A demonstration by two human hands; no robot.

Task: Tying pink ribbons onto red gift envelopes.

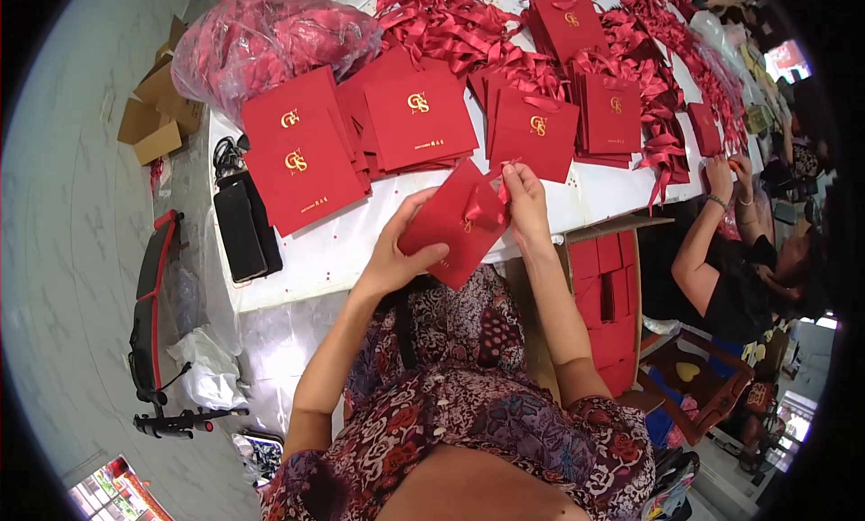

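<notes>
holding red paper bag [450,226] flat: left hand [394,260] pinched on 7 o'clock corner so it stays put; right hand [525,199] fingers closed on ribbon [487,208] at 2 o'clock, tying.

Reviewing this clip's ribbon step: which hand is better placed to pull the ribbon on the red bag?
Right. The right hand already pinches the ribbon at the top of the red bag, while the left hand grips the bag's lower edge, steadying it.

Black phone [239,228], cardboard box [613,296], perhaps a scooter [149,332].
</notes>
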